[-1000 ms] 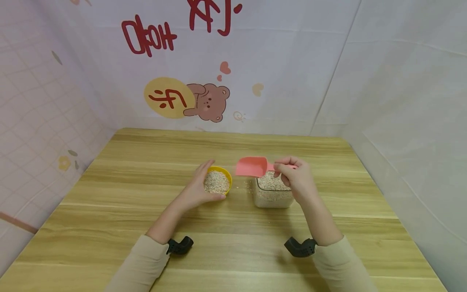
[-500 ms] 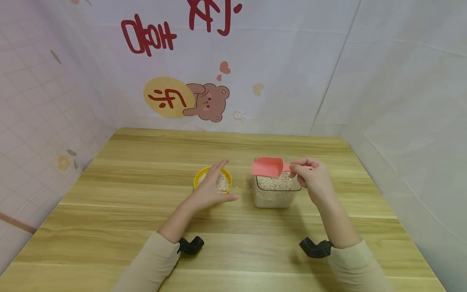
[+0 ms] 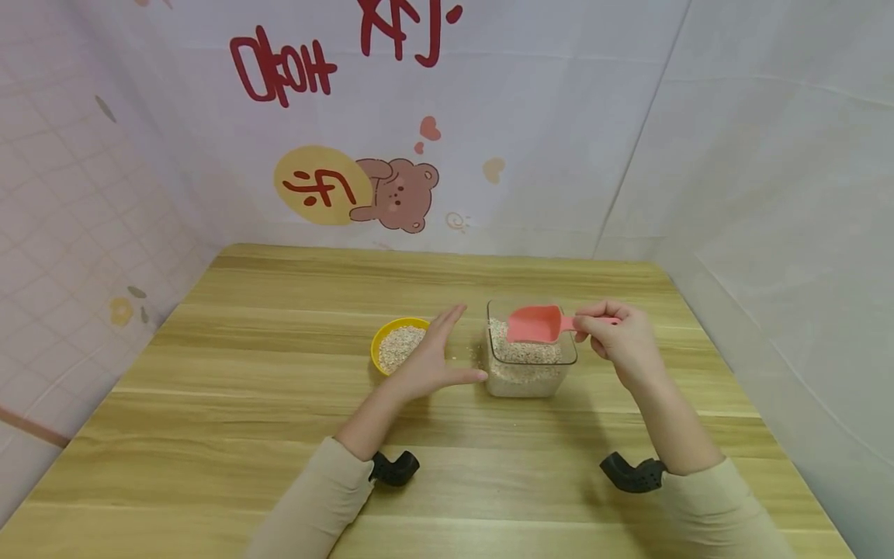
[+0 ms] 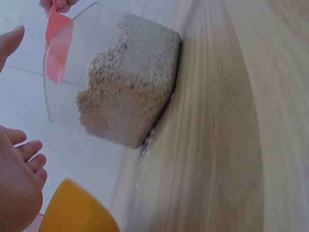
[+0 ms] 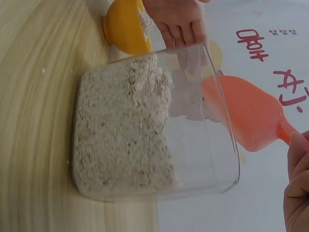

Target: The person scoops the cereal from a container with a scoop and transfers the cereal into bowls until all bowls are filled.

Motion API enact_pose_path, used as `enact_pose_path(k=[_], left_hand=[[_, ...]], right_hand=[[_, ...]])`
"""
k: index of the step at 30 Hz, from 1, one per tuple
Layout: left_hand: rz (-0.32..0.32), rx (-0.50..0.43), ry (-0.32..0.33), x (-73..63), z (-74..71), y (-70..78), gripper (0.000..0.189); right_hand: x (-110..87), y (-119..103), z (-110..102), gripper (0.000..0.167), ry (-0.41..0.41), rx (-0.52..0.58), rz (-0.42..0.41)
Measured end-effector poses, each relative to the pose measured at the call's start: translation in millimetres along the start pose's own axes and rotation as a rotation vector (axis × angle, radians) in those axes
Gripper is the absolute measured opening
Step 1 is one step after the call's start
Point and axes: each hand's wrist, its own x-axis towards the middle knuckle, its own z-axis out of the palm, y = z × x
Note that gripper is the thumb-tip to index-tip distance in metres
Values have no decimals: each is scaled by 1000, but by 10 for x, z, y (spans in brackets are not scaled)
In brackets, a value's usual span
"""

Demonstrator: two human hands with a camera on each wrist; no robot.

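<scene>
My right hand (image 3: 621, 341) pinches the handle of a pink scoop (image 3: 534, 324), whose bowl hovers over a clear square container (image 3: 527, 380) of oat flakes. In the right wrist view the scoop (image 5: 251, 113) overlaps the container's rim, above the oats (image 5: 120, 125). My left hand (image 3: 429, 361) has its fingers and thumb spread, between a yellow bowl (image 3: 379, 341) of oats and the container. It partly hides the bowl's right side in the head view. In the left wrist view the left hand (image 4: 19, 183) holds nothing, near the container (image 4: 120, 82) and the yellow bowl (image 4: 77, 212).
Everything stands on a wood-grain table (image 3: 244, 388). A few stray flakes (image 3: 475, 353) lie between the bowl and the container. White printed cloth (image 3: 559, 155) hangs behind and at both sides. A black wrist mount (image 3: 396, 468) sticks out at the left cuff, and another (image 3: 632, 473) at the right.
My left hand has left the yellow bowl and moved right toward the container. The right hand has carried the scoop to the right, over the container.
</scene>
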Motion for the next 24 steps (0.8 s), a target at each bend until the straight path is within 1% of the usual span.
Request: enact_pose_path(k=[3, 7, 10, 15, 20, 24], left_hand=[[-11, -5, -3, 45, 60, 18, 110], [-21, -7, 0, 106, 123, 33, 110], [-33, -11, 1, 141, 159, 47, 110], [-37, -27, -3, 169, 197, 70, 109], [-27, -37, -9, 200, 228, 69, 109], [-17, -47, -11, 239, 260, 69, 107]], right_hand=[[3, -19, -51, 3, -3, -66, 14], [6, -69, -111, 16, -11, -188, 27], [11, -111, -141, 20, -21, -286, 33], [23, -164, -171, 19, -30, -407, 28], [41, -246, -185, 17, -37, -548, 20], [46, -324, -162, 13, -53, -650, -5]])
